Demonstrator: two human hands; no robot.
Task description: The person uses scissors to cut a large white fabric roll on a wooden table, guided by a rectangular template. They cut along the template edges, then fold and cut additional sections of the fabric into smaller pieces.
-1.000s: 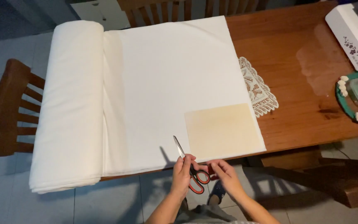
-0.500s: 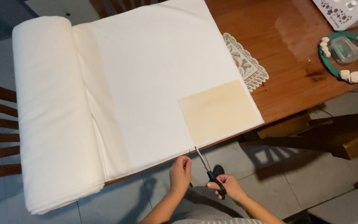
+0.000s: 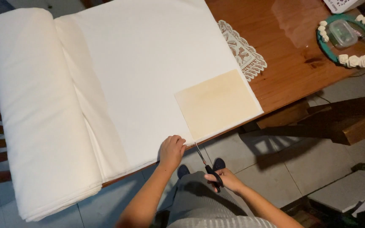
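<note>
My left hand (image 3: 172,151) presses flat on the smooth white fabric (image 3: 148,71) at the bench (image 3: 292,63) edge; at 4 o'clock, my right grip (image 3: 224,179) is clamped on black-handled scissors (image 3: 205,164), slim blades touching the stiff tan rectangle (image 3: 218,103).

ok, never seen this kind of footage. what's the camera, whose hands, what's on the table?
There is no machine here: a person works with two bare hands, and the one camera sits on their head, looking down, so the arms enter from the bottom edge.

The wooden table carries a thick roll of white fabric, partly unrolled into a flat sheet. On the sheet's near corner lies a beige rectangular piece, like a pattern. A lace doily peeks out beside the sheet, and a teal ring with white pieces sits far right.

The left hand presses the fabric's near edge. The right hand holds scissors, blades pointing at that edge beside the beige piece.
</note>
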